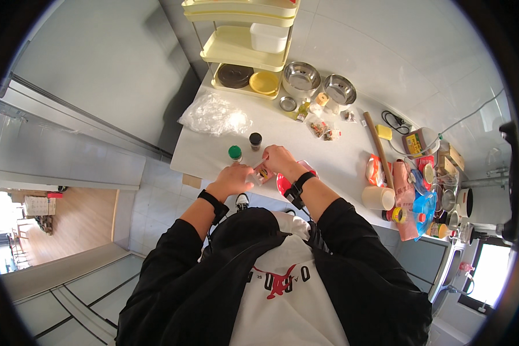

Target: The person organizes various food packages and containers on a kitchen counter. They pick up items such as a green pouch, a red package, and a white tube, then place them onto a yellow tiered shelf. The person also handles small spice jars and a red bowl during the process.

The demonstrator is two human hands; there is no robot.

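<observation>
Over the front edge of the white counter, my right hand (pixel 281 162) pinches the upper edge of a small clear plastic packet (pixel 264 174) with reddish print or contents. My left hand (pixel 233 178) grips the packet's left side, its fingertips partly hidden. Just behind my left hand stands a green-capped jar (pixel 235 153), its lower part covered. A black-capped spice jar (pixel 255 141) stands farther back, left of my right hand. Partly under my right wrist sits a red container (pixel 283 185); the forearm hides much of it.
A crumpled clear plastic bag (pixel 216 113) lies at the counter's left. Behind are a yellow tiered rack (pixel 242 61), steel bowls (pixel 302 80), an oil bottle (pixel 302 111) and spice packets (pixel 319 128). A wooden rolling pin (pixel 378 147), beige cup (pixel 377 198) and bottles crowd the right.
</observation>
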